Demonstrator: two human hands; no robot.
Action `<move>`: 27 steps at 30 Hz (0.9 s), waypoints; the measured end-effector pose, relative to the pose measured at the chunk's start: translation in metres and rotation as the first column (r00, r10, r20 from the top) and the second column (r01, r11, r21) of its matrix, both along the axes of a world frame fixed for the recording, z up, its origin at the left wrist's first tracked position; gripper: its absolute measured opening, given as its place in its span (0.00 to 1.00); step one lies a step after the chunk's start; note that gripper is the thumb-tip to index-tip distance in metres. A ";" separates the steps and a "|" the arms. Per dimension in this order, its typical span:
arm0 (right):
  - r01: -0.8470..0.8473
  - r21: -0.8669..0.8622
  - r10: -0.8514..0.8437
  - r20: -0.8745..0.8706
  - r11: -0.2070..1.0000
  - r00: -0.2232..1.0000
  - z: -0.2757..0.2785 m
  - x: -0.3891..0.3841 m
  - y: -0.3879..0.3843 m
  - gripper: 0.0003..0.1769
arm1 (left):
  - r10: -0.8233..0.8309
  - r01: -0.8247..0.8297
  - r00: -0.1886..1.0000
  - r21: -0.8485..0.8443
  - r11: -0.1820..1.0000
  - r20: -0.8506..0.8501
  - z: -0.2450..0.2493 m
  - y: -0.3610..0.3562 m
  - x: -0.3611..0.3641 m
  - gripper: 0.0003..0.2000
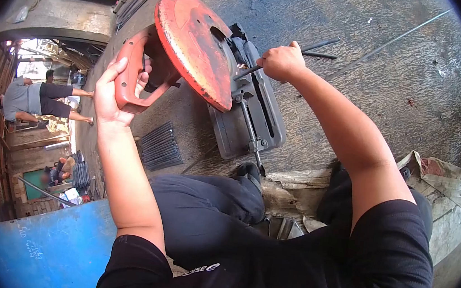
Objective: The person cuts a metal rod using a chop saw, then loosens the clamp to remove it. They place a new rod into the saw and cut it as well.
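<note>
My left hand (114, 88) is wrapped round the orange handle (130, 69) of a chop saw. The saw's worn orange blade guard (196, 45) tilts over its dark grey base (265, 103), which stands on the floor. In my right hand (284, 61) is a dark metal rod (319, 44), which runs from the saw's vise area out past my fist. A small bright orange spot shows by the rod beneath the guard. The blade itself is mostly hidden by the guard. A clamp screw (250, 121) lies along the base on my side.
Several cut rods (161, 146) lie side by side left of the saw. A long thin rod (393, 40) stretches across the floor at upper right. A blue panel (51, 243) is at lower left. Crumpled sacking (439, 194) lies at right. Two people (44, 99) are in the background.
</note>
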State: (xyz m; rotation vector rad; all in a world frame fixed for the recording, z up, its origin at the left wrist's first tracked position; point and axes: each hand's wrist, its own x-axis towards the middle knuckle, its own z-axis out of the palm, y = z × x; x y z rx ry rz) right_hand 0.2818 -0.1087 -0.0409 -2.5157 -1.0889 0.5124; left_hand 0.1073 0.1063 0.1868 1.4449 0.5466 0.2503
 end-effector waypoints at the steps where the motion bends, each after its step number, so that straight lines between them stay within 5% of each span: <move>1: -0.001 0.001 0.001 -0.001 1.000 1.000 0.000 0.000 0.000 0.22 | 0.001 -0.001 1.000 0.001 1.000 -0.001 0.000 0.002 0.000 0.22; 27: -0.009 0.002 0.009 0.009 1.000 1.000 -0.007 0.000 0.000 0.21 | 0.030 -0.028 0.999 0.054 0.998 -0.031 0.000 -0.003 0.001 0.24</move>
